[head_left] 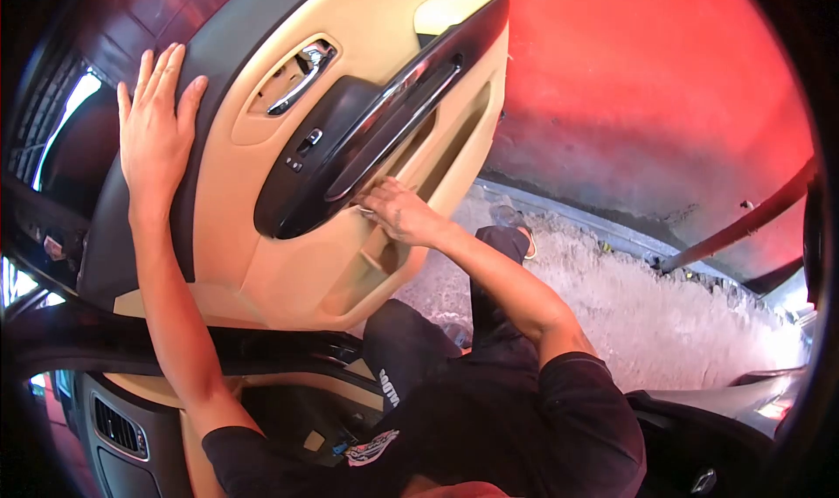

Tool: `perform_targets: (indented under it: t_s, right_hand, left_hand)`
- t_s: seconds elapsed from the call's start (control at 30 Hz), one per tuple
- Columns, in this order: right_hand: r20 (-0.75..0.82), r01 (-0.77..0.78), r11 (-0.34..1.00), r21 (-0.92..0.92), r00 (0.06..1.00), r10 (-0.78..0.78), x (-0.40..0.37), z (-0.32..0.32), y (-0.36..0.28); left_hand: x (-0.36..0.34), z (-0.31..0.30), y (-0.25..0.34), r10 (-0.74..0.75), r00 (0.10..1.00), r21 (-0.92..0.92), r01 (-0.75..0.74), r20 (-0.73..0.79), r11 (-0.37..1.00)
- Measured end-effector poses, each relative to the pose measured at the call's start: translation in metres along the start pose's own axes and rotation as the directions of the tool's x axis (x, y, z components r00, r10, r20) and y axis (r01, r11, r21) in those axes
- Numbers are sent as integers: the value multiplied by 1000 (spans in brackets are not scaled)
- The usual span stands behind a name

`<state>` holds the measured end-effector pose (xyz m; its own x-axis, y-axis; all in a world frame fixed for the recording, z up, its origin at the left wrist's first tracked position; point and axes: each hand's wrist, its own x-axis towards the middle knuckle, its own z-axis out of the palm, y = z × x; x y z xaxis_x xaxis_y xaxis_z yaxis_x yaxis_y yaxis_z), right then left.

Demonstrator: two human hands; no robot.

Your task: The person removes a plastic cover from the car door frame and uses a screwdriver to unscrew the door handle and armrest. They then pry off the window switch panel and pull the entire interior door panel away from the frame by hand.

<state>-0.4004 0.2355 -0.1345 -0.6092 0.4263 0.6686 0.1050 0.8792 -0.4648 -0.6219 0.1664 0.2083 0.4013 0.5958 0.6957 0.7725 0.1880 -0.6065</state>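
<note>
On door panel [229, 179] | left fingers [173, 68]: spread | right fingers [377, 199]: at armrest [371, 131], grip unclear

Over there a tall red-painted wall [647, 61], darkening to grey at its foot, rises beyond the far edge of the rough grey concrete floor [629, 332]. A narrow bluish-grey ledge [568, 222] follows that edge, and a slanting reddish-brown pole [747, 214] comes down to it. Opposite, a black slatted air vent [120, 428] in a silvery frame sits at the end of a dark grey dashboard [164, 437].
</note>
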Motion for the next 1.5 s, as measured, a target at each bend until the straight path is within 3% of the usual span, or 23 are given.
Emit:
perform_targets:
  t_s: [0.03, 0.1, 0.2, 0.27, 0.37, 0.43, 0.47, 0.53, 0.57, 0.6, 0.63, 0.67, 0.73, 0.8, 0.87, 0.93, 1.0, 1.07, 1.13, 1.17, 1.33, 1.4, 1.5]
  right_hand:
    - [-76, 46, 999, 28, 996, -43, -1, 5, 5]
    - [-81, 42, 999, 0, 996, -42, -2, 6, 4]
    - [-102, 17, 1000, -26, 995, -20, -4, 11, 2]
    - [-120, -1, 1000, -19, 993, -2, -8, 12, -1]
    - [-217, -83, 991, 108, 970, 105, -16, 1, -17]
    - [-342, -209, 942, 263, 892, 294, -25, -7, -23]
    - [-347, -208, 943, 260, 891, 293, -29, -12, -22]
    - [-333, -331, 760, 559, 750, 572, -36, -24, -18]
    - [-337, -327, 765, 555, 752, 567, -36, -29, -12]
    - [-424, -345, 767, 542, 675, 603, -36, -37, -5]
    - [-507, -361, 769, 528, 592, 626, -34, -46, 2]
    - [-511, -357, 776, 520, 599, 617, -30, -56, 10]
    - [-665, -394, 838, 379, 514, 542, -16, -84, 19]
    - [-729, -445, 891, 85, 582, 360, -1, -118, 21]
    - [-764, -298, 951, -80, 631, 133, 22, -147, 21]
    - [-675, -236, 946, -223, 738, 25, 43, -170, 16]
    - [-521, -114, 894, -434, 841, -145, 63, -184, 19]
    - [-279, -52, 874, -482, 955, -98, 73, -194, 12]
    - [-157, 1, 866, -500, 983, -92, 80, -197, 13]
    - [-120, 0, 846, -532, 990, -76, 82, -200, 12]
    - [4, 68, 812, -580, 997, -80, 86, -207, -1]
    - [3, 125, 812, -570, 989, -151, 86, -200, -5]
    - [-65, 132, 810, -571, 977, -205, 83, -191, -1]
  left_hand:
    - [-1, -3, 6, -11, 999, -137, 6, -38, 991]
    - [-3, -7, 28, -28, 994, -441, -20, -103, 897]
    - [-10, -13, 91, 41, 993, -627, -103, -112, 772]
    - [-11, -15, 131, 118, 992, -754, -109, -42, 648]
    - [-15, 13, 175, 213, 977, -731, -122, 32, 671]
    - [-12, 28, 197, 228, 967, -712, -80, 114, 698]
    - [-9, 34, 205, 230, 967, -712, -86, 109, 697]
    - [-4, 45, 216, 203, 971, -675, -64, 129, 735]
    - [-3, 49, 222, 172, 983, -666, -89, 59, 740]
    - [1, 46, 222, 167, 985, -666, -90, 52, 741]
    - [4, 41, 220, 166, 979, -711, -32, 120, 703]
    - [5, 37, 219, 168, 968, -748, 30, 188, 663]
    - [4, 39, 224, 139, 980, -736, 8, 139, 677]
    - [-1, 42, 230, 91, 992, -694, -6, 86, 720]
    - [-4, 44, 237, 63, 990, -673, 40, 129, 738]
    - [-15, 54, 243, 26, 999, -559, -32, -19, 828]
    - [-22, 48, 244, 6, 1000, -530, -19, -26, 848]
    - [-40, 30, 248, 4, 1000, -527, 3, 11, 850]
    - [-70, 15, 253, 4, 999, -613, 18, 34, 790]
    - [-85, 5, 250, 2, 997, -736, 54, 75, 675]
    - [-143, -14, 223, -142, 983, -761, 181, 117, 623]
    - [-160, -17, 209, -306, 944, -653, 311, 126, 690]
    - [-182, -14, 194, -411, 900, -588, 411, 144, 696]
